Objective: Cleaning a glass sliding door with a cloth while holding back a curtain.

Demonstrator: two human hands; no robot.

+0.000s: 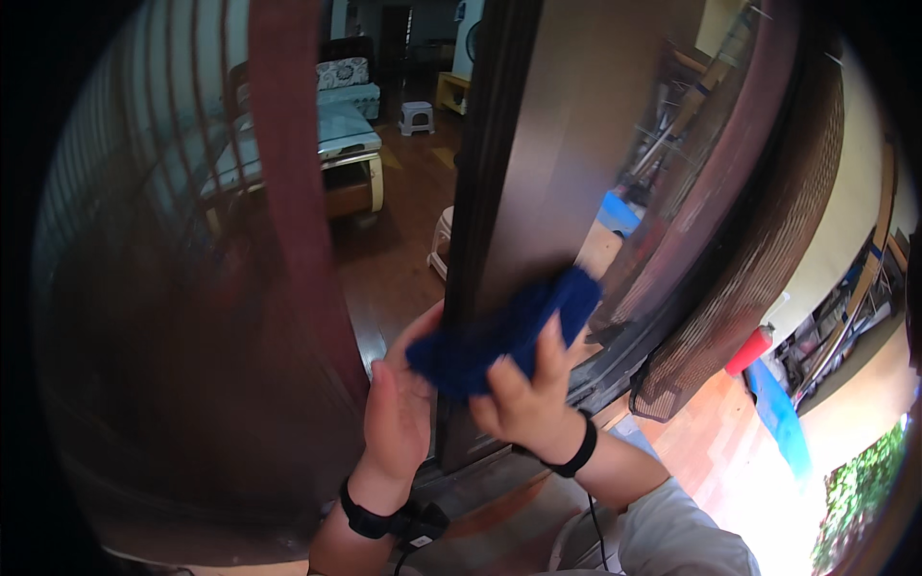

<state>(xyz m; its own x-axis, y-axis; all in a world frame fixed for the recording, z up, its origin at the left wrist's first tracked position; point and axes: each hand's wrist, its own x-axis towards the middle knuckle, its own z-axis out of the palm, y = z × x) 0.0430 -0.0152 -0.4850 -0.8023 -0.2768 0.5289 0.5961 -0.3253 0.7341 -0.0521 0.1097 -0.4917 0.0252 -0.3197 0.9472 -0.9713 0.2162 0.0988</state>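
A dark blue cloth (pixel 511 338) lies against the lower part of a dark brown door frame (pixel 569 122), somewhat blurred. My right hand (pixel 529 396) presses on the cloth with its fingers bent over it. Left of it, my left hand (pixel 403 403) is upright at the frame's edge, thumb raised and the other fingers partly hidden behind the frame and the cloth. Both wrists wear black bands, and a small black device with a cable hangs at the left one.
Glossy door panels with a maroon strip (pixel 295 180) stand on the left. Through the gap show a glass-topped table (pixel 346 129) and a grey plastic stool (pixel 416 119). To the right are a mesh screen panel (pixel 763 237), a red cylinder (pixel 749 351) and a blue object (pixel 781 417).
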